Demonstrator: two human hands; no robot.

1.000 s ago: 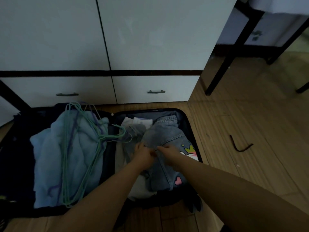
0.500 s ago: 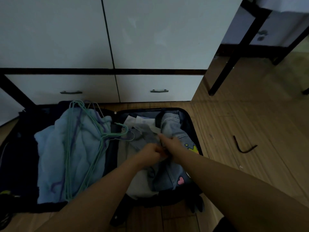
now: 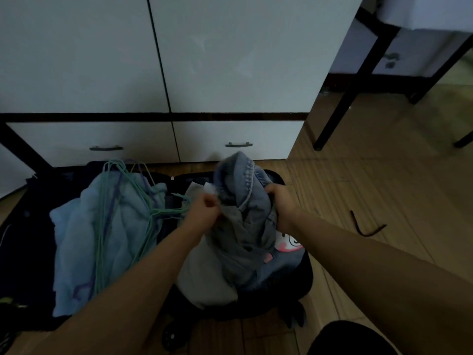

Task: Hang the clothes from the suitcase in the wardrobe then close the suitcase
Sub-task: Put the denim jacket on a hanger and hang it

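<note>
Both your left hand (image 3: 204,210) and right hand (image 3: 280,198) gripped the denim garment (image 3: 243,226) bunched above the suitcase (image 3: 294,285) by its right edge, where it could have snagged the hangers (image 3: 122,201) or dragged clothes out.

Closed wardrobe (image 3: 230,60) blocks ahead; bare floor (image 3: 384,188) lies open rightward.

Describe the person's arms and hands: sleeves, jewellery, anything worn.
Both forearms are bare to the frame's edge, with no sleeve showing. The left hand and the right hand wear no gloves, and no watch or bracelet shows at either wrist. The dim light hides any rings.
</note>
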